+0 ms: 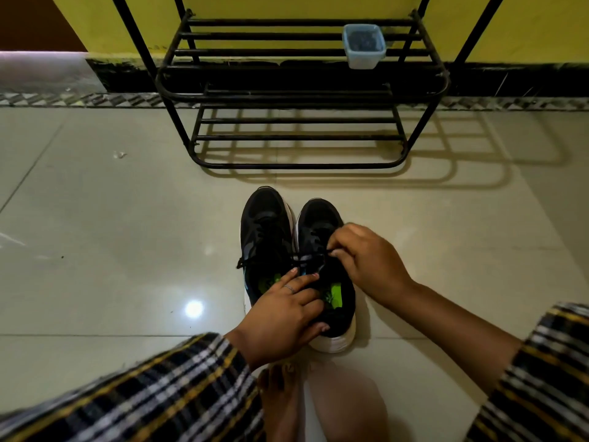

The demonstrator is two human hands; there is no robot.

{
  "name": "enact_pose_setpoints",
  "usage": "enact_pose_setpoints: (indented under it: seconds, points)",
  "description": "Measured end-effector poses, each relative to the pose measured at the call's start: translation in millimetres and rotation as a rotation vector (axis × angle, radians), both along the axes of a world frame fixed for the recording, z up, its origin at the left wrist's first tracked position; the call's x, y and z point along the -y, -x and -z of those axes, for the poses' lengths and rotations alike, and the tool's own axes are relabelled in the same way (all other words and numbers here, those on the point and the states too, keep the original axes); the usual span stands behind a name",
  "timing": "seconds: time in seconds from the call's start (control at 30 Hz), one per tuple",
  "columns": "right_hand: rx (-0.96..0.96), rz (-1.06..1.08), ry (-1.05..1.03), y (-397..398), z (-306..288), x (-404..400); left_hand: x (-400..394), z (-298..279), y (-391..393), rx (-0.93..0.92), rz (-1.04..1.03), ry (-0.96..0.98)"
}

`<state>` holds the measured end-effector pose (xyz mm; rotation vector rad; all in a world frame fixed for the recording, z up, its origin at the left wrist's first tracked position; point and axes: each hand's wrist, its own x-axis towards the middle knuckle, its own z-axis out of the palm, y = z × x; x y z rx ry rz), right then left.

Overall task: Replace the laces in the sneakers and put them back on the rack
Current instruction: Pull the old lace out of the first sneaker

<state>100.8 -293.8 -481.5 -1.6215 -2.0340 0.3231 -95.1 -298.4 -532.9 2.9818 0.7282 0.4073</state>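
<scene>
I saw two black sneakers [296,260] side by side on the floor [127,234]. My right hand [366,260] pinched a black lace [314,257]; my left hand [283,317] gripped the right shoe's collar. A black rack [299,90] with a plastic tub [364,46] stood beyond.

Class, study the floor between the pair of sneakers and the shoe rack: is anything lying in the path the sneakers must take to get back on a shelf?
Nothing visible blocks it. The tiled floor between the sneakers and the rack is bare. Only a small plastic container sits on the upper shelf, at its right end.
</scene>
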Motion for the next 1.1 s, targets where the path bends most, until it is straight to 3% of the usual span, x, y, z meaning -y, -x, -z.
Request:
enact_pose_setpoints:
  seconds: [0.13, 0.2, 0.57, 0.67, 0.87, 0.97, 1.1]
  points:
    - [-0.512, 0.156, 0.099, 3, -25, -12, -1, -1, 0, -0.019, -0.001, 0.023]
    - [-0.652, 0.189, 0.106, 1, -39, -16, 0, -1, 0, -0.026, -0.002, 0.03]
    - [-1.028, 0.191, 0.133, 15, -66, -11, -1, -1, -1, -0.02, 0.001, 0.063]
    - [-0.937, 0.144, 0.119, 16, -76, -23, -1, -2, -1, -0.036, 0.001, 0.073]
    - [-1.266, 0.724, 0.374, -22, -47, -45, 1, -6, -1, -0.067, -0.016, 0.08]
    - [-1.036, 0.76, 0.452, -25, -20, -29, 1, -8, 0, -0.088, -0.011, 0.081]
    - [-0.431, 0.404, 0.434, 1, -2, 0, 1, -10, 1, -0.107, -0.028, 0.111]
